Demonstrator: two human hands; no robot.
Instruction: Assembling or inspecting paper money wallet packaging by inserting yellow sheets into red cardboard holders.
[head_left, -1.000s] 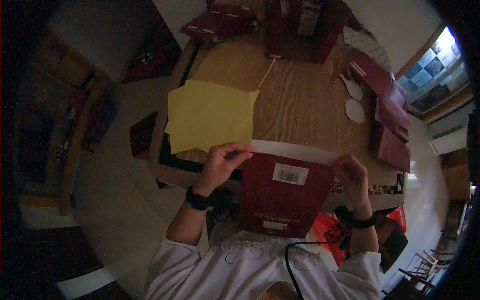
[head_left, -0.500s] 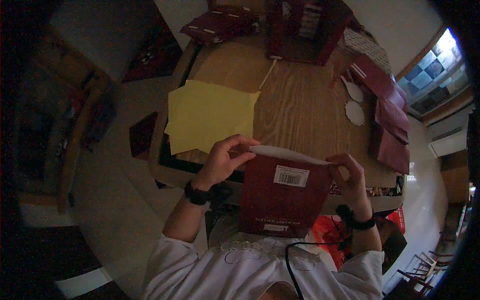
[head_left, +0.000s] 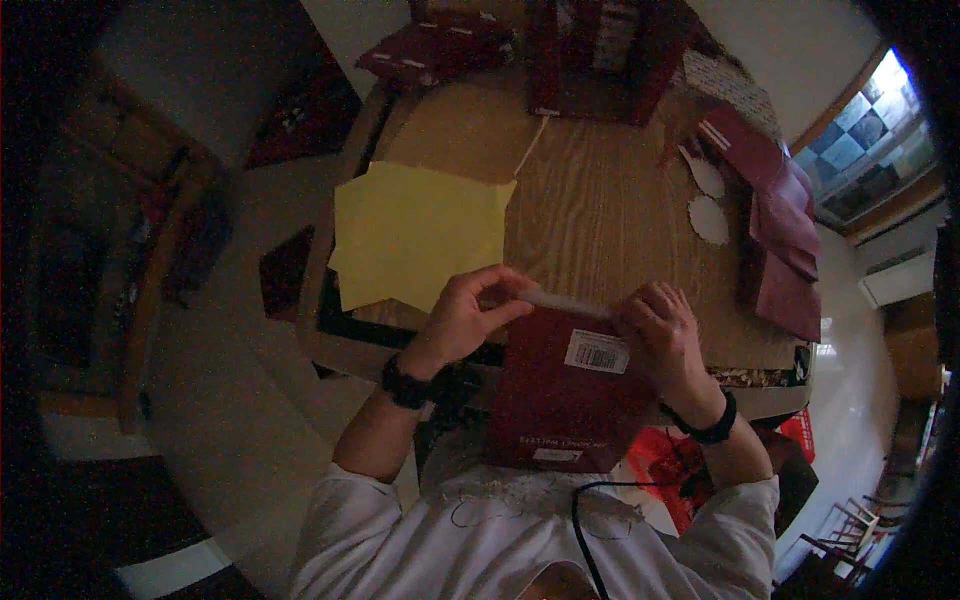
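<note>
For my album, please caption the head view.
Left hand pinches a dark red packet at its pale edge, right hand touching its corner; yellow paper lies on the wooden table.

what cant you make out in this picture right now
In the head view:
Upper right corner of the dark red packet: hidden behind the right hand.
Its underside: turned away from the camera.
Top of the dark red case: cut off by the picture's upper edge.
Number of chairs at lower right: too small and dark to count.

hands [head_left: 465, 315] [head_left: 668, 335]: 2 | held maroon packet [head_left: 552, 400]: 1 | black wristbands [head_left: 407, 384]: 2 | white cutouts [head_left: 708, 221]: 2 | table [head_left: 590, 220]: 1
</note>
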